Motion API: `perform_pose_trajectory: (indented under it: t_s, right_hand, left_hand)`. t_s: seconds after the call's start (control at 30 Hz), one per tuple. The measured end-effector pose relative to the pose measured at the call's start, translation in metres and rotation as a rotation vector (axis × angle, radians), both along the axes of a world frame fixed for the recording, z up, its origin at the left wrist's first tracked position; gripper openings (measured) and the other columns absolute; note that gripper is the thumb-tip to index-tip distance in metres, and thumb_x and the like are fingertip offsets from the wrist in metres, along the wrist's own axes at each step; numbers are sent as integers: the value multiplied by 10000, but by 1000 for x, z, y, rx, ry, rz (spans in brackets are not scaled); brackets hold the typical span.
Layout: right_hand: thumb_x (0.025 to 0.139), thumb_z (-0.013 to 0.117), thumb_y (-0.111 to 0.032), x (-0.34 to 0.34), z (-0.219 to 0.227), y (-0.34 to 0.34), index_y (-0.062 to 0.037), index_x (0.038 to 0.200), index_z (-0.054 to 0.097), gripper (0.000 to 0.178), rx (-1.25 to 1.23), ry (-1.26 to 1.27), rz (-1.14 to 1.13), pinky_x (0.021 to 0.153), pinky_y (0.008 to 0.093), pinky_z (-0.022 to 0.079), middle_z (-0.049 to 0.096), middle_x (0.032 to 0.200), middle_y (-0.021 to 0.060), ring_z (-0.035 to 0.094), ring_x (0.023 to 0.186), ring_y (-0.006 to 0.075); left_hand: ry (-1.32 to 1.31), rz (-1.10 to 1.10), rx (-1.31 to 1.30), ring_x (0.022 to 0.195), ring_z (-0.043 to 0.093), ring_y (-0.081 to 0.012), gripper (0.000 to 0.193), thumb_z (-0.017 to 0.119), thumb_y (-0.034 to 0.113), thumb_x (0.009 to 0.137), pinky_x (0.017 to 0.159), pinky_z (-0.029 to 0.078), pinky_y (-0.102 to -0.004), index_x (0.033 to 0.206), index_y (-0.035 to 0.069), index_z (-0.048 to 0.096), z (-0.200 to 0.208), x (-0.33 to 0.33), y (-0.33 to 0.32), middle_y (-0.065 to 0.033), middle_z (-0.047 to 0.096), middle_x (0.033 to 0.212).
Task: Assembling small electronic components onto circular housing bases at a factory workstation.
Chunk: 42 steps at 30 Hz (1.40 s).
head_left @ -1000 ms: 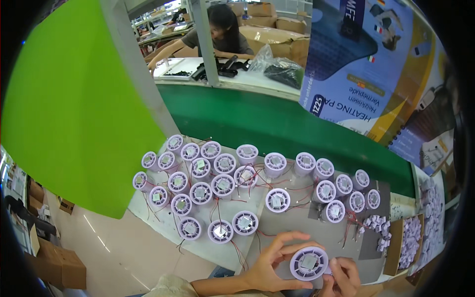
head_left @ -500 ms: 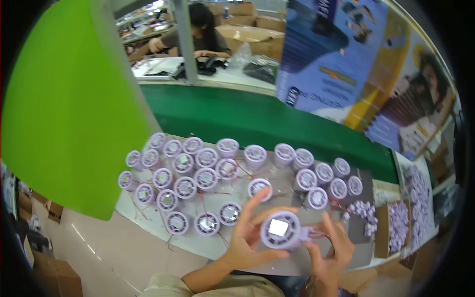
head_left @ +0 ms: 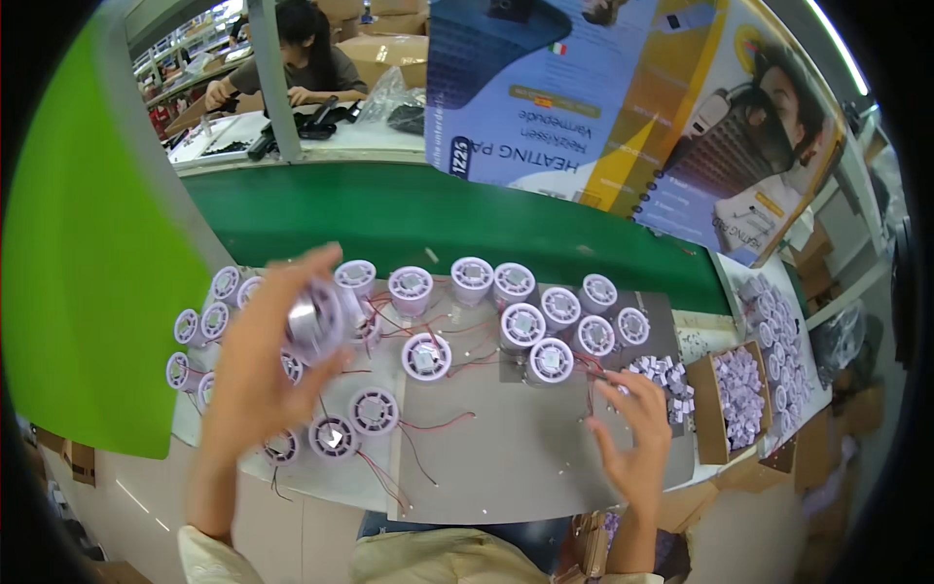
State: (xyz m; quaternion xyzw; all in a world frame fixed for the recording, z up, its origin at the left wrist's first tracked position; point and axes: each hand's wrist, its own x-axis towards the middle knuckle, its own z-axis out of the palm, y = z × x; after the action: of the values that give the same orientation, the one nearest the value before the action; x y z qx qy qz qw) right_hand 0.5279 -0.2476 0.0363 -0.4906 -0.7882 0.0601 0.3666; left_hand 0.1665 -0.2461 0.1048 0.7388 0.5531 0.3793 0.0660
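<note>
My left hand [head_left: 258, 365] is raised over the left part of the table, its fingers wrapped round a lilac round plastic housing [head_left: 318, 319]. Motion blurs that housing; a shiny patch shows on its face. To the right, my right hand [head_left: 637, 423] hovers over the grey mat with thumb and forefinger apart. Its fingertips are close to the red and dark wires of a standing housing [head_left: 552, 361] and beside a heap of small lilac plastic pieces [head_left: 665, 382]. More such housings, such as one [head_left: 374, 411] with trailing wires, stand behind and below my left hand, which hides some.
An open cardboard box [head_left: 713, 409] of small lilac pieces stands at the right, with more lilac parts [head_left: 776, 341] beyond. A green strip [head_left: 389, 209] runs behind the table. A green panel [head_left: 88, 263] borders the left, a printed cardboard sheet [head_left: 603, 107] hangs behind. Another person sits across.
My left hand has carried the housing from the middle to the left, over the standing housings. My right hand has come away from the held housing's wires. The view has shifted right.
</note>
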Motion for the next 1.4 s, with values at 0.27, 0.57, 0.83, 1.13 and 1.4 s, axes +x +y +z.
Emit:
perform_pose_trajectory:
  t_s: [0.27, 0.57, 0.83, 1.13, 1.4]
  right_hand:
    - [802, 742, -45, 54, -58, 16, -49, 1031, 692, 235, -89, -20, -436, 705, 336, 496, 655, 971, 99, 617, 828, 226]
    - [840, 719, 1, 51, -83, 36, -8, 892, 636, 98, -300, 145, -406, 623, 268, 526, 691, 835, 107, 666, 681, 142]
    - [743, 754, 47, 47, -71, 24, -6, 1003, 662, 281, -239, -17, -257, 648, 303, 519, 665, 875, 123, 647, 723, 209]
    - [883, 696, -128, -3, 3, 24, 29, 1276, 534, 453, -517, 1415, 380, 896, 334, 477, 609, 1123, 135, 563, 1056, 234]
    - [890, 645, 11, -24, 4, 20, 34, 1364, 470, 506, -807, 1686, 796, 981, 366, 498, 582, 1264, 228, 567, 1128, 350]
  left_hand:
    - [120, 181, -139, 1053, 645, -325, 785, 836, 142, 708, 944, 491, -384, 1387, 47, 454, -28, -108, 182, -199, 645, 1132]
    - [322, 220, -124, 1197, 575, -393, 1051, 922, 277, 599, 1029, 448, -437, 1446, 26, 353, -115, -169, 300, -254, 593, 1278]
    - [330, 116, -480, 1321, 465, -385, 1030, 893, 336, 657, 1130, 364, -416, 1466, -13, 360, -127, -178, 272, -245, 475, 1429]
    - [521, -270, -126, 961, 576, -340, 389, 718, 376, 854, 834, 464, -425, 1003, 37, 600, -40, 5, 129, -150, 610, 994]
    - [734, -396, -21, 974, 584, -294, 599, 744, 473, 779, 857, 460, -419, 1168, 40, 605, -70, 27, 71, -102, 630, 1016]
